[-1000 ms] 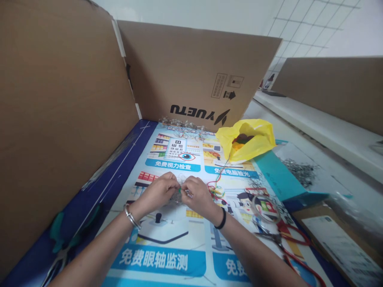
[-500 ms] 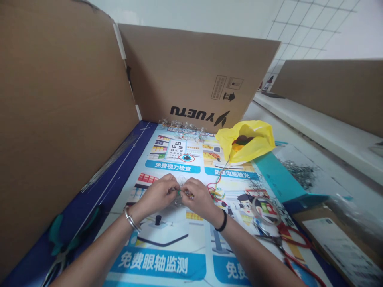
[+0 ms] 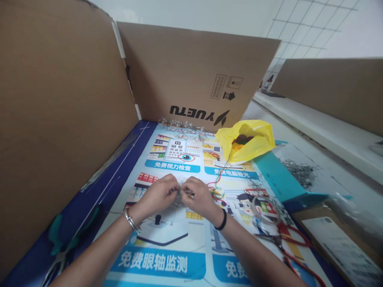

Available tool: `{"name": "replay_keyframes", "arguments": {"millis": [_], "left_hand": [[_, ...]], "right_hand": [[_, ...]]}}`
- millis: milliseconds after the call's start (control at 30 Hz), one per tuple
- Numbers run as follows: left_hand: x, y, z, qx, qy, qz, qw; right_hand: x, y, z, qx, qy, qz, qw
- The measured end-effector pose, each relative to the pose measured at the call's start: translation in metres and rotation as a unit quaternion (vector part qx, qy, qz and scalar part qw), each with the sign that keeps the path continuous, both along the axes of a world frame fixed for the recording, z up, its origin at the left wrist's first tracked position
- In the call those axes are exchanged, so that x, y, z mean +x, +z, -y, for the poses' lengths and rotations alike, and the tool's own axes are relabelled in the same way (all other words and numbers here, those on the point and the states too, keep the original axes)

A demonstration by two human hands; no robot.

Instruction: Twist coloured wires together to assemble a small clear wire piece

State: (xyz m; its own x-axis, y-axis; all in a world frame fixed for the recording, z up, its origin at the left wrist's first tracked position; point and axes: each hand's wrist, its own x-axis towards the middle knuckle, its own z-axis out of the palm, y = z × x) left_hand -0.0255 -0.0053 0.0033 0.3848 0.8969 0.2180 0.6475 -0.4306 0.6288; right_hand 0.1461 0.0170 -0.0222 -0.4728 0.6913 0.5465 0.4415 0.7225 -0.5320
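My left hand (image 3: 163,193) and my right hand (image 3: 199,198) meet fingertip to fingertip over the printed sheet (image 3: 167,247). Both are closed in a pinch on a small tangle of thin wire (image 3: 179,201), with a bit of green showing between them. The fingers hide most of it. Red, green and yellow thread (image 3: 218,193) lies just right of my right hand and runs up to a yellow bag (image 3: 263,139), which stands open with dark and orange contents.
Green-handled pliers (image 3: 58,247) lie at the lower left. Red-handled scissors (image 3: 277,240) and a clear tape roll (image 3: 265,209) are at the right, beside a cardboard box (image 3: 341,247). Cardboard walls (image 3: 191,71) stand behind and left. Wire pieces (image 3: 185,126) line the back.
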Motion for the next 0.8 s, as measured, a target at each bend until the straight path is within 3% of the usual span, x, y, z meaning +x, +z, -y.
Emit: {"name": "replay_keyframes", "arguments": {"millis": [300, 567, 800], "left_hand": [[0.0002, 0.0031, 0.0012, -0.003, 0.017, 0.001, 1.000], [0.0014, 0.0032, 0.0018, 0.014, 0.041, -0.005, 0.999], [0.0024, 0.0022, 0.0033, 0.043, 0.115, -0.052, 0.991]], "right_hand": [[0.0022, 0.0030, 0.0000, 0.007, 0.019, -0.006, 1.000], [0.0032, 0.0038, 0.0035, 0.032, -0.002, 0.024, 0.999], [0.0054, 0.0038, 0.0056, 0.033, -0.008, 0.031, 0.999]]}}
